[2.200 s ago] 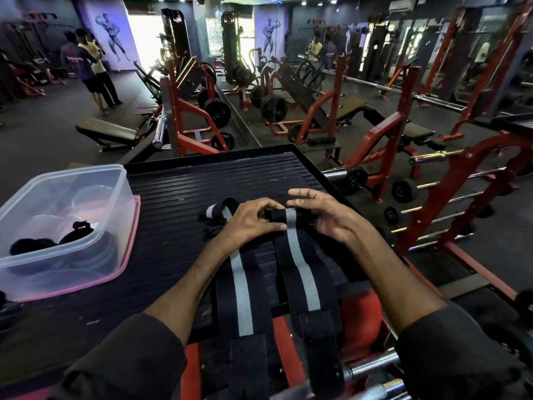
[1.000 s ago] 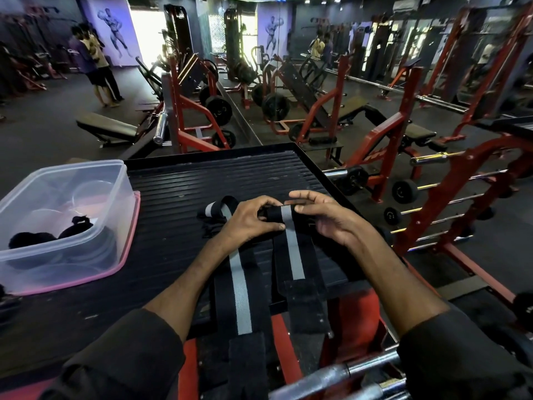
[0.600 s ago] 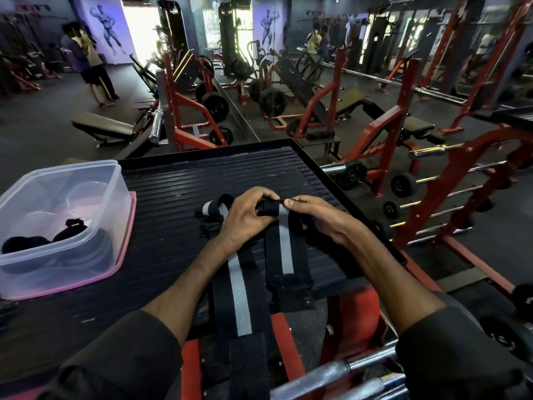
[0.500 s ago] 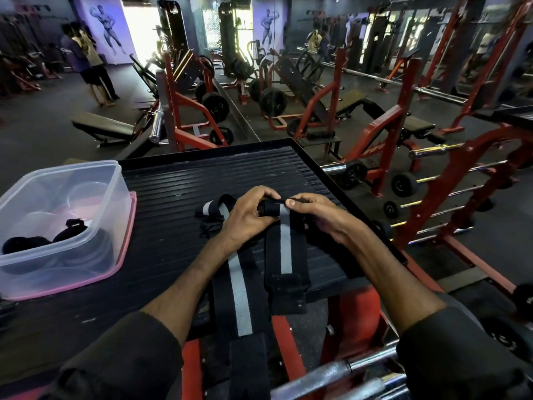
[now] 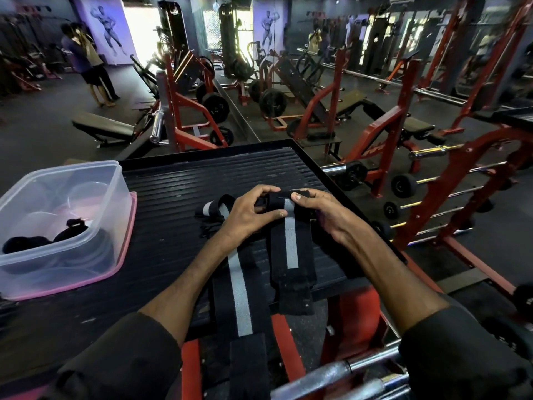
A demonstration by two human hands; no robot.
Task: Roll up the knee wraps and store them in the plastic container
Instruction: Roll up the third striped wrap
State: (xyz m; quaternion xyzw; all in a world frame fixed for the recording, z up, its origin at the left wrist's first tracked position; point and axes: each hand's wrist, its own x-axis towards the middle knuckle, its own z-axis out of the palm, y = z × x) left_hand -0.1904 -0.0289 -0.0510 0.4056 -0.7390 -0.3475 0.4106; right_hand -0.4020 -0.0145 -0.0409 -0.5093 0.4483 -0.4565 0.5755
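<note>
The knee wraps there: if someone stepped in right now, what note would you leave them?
Left hand and right hand: both pinch the rolled end of the right-hand knee wrap on the black ribbed platform.
Its unrolled tail lies flat toward the person.
The second knee wrap lies beside it, still unrolled, hanging over the near edge.
The plastic container sits at the left, open, with dark items inside; I cannot tell what they are.
Left: finish this roll, roll the other, put both in the container.

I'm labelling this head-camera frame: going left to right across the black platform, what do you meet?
Plastic container → flat knee wrap → left hand → knee wrap being rolled → right hand.
</note>
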